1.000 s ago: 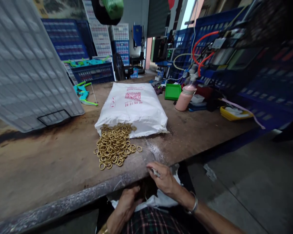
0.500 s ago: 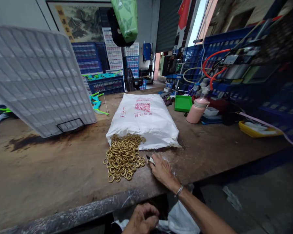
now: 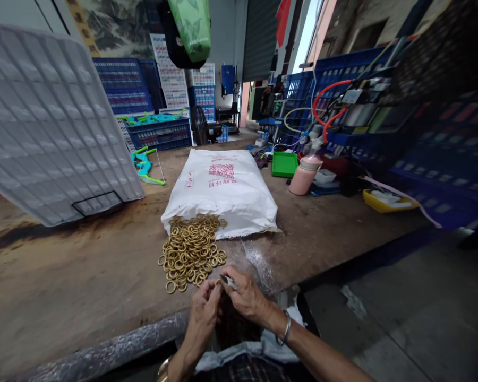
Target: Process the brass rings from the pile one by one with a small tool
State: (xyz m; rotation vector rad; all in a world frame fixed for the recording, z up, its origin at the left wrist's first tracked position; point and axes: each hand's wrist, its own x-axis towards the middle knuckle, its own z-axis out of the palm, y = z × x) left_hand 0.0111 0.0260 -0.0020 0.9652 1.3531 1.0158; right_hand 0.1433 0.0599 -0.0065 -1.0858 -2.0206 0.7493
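My two hands meet just above the front edge of the table, right of a heap of brass-coloured rings [image 3: 191,249]. Between the fingertips of my left hand [image 3: 203,310] is one small ring [image 3: 218,281], mostly covered by the fingers. My right hand [image 3: 245,297], with a silver bracelet at the wrist, is closed on a small knife [image 3: 224,278]. Its dark blade points left against the ring, and a bit of white handle shows. The heap spills out of the open mouth of a white woven sack [image 3: 227,196] with red print, lying flat.
A ribbed translucent plastic panel [image 3: 63,122] leans at the left. Behind the sack lie a toy bow [image 3: 145,165] and a green tray [image 3: 284,164]. A pink bottle [image 3: 302,178] and a yellow dish [image 3: 388,201] stand at the right.
My left hand has risen from below the table edge and now pinches a ring. My right hand has moved left and down, bringing the knife to it. The view has shifted slightly right.
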